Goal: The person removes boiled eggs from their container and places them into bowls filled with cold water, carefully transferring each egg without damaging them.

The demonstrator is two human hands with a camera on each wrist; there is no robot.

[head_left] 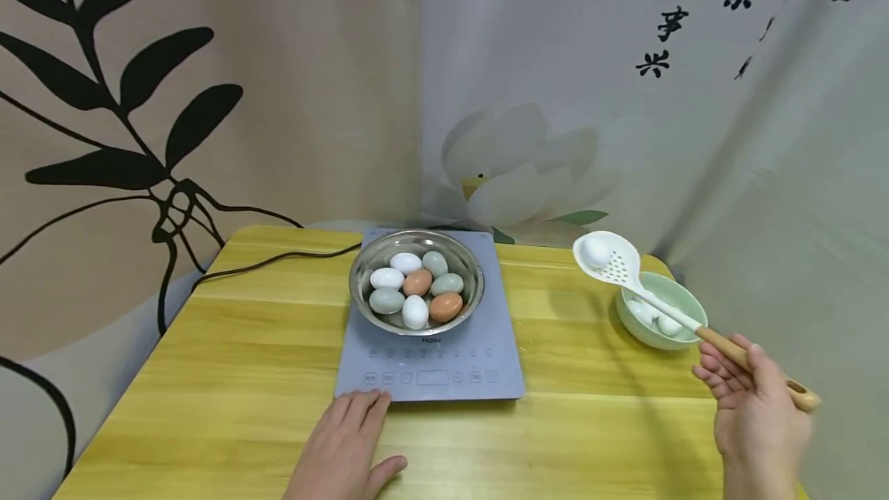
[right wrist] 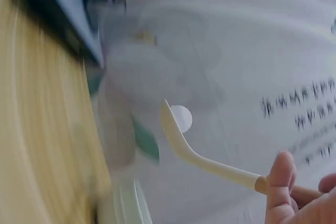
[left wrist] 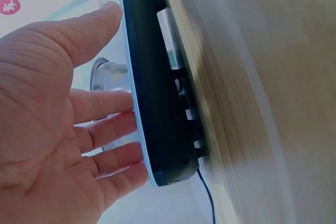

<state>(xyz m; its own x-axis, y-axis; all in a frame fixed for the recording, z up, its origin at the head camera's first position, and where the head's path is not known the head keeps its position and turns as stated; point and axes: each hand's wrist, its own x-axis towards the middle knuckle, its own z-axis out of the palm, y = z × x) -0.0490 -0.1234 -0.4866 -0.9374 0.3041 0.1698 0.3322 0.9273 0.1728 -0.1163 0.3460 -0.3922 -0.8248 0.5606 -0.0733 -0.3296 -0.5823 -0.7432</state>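
Observation:
My right hand (head_left: pixel 760 400) grips the wooden handle of a white slotted spoon (head_left: pixel 625 272). In the spoon's bowl lies a white egg (head_left: pixel 597 253); it also shows above the rim in the right wrist view, where the egg (right wrist: pixel 181 118) looks round. The spoon is raised above and left of a pale green bowl (head_left: pixel 642 334) that holds several white eggs (head_left: pixel 668 324). With its fingers extended, my left hand (head_left: pixel 343 450) touches the front left edge of a grey induction cooker (head_left: pixel 427 365). On the cooker sits a steel bowl (head_left: pixel 479 295) with several white, brown and bluish eggs.
Everything stands on a yellow wooden table (head_left: pixel 278 346). A black cord (head_left: pixel 278 257) runs left from behind the cooker over the table edge. Printed curtains (head_left: pixel 521 60) hang close behind the table and along its right side.

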